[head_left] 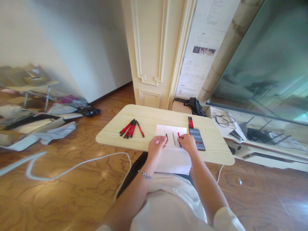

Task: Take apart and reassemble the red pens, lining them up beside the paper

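Observation:
My left hand [157,144] is closed in a pinch on a small black pen part [166,137] over the white paper [173,160]. My right hand [187,141] has its fingers closed on a red pen barrel [178,135], whose lower end looks dark. Between the two hands a thin dark pen refill [174,139] lies on the sheet. Left of the paper is a loose fan of several red and black pens [130,129]. Beyond my right hand, a few more red pens [190,122] lie side by side above a dark flat phone-like device [199,142].
The pale wooden table [110,130] has rounded corners. A white cable [84,162] runs over the floor at left. Boxes and bags [48,118] are heaped farther left. A black bag [196,106] sits behind the table, near a large screen [269,70].

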`<state>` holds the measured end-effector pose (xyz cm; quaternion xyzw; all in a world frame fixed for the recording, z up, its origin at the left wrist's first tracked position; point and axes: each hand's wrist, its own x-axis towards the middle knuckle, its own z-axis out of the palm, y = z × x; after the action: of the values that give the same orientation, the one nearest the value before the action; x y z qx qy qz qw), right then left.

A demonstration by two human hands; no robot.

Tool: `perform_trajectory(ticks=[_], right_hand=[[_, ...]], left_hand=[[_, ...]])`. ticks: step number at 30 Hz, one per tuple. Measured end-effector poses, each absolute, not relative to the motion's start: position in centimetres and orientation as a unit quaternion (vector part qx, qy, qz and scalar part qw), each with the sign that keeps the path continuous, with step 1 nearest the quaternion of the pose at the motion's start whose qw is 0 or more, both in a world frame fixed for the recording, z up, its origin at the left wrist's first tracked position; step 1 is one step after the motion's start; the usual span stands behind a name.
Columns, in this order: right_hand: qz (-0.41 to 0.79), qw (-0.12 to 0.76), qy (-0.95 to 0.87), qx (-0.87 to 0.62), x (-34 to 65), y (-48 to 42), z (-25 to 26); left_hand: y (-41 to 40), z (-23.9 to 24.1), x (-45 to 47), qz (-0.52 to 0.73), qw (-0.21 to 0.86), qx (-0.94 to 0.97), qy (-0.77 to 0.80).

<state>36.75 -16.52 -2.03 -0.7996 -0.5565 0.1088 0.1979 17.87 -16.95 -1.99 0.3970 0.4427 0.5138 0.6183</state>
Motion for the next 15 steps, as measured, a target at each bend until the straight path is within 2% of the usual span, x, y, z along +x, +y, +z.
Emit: perform_trajectory(ticks=[7,15], right_hand=[[0.103,0.184,-0.565,-0.798,36.3,-16.7,-2.0],[0.085,0.252,-0.534,-0.802,36.4,-18.3,-1.8]], left_hand=[[-16.8,-2.2,17.4,0.516,0.599,0.410,0.455],[-16.8,-2.4,16.8,0.524,0.602,0.405,0.447]])
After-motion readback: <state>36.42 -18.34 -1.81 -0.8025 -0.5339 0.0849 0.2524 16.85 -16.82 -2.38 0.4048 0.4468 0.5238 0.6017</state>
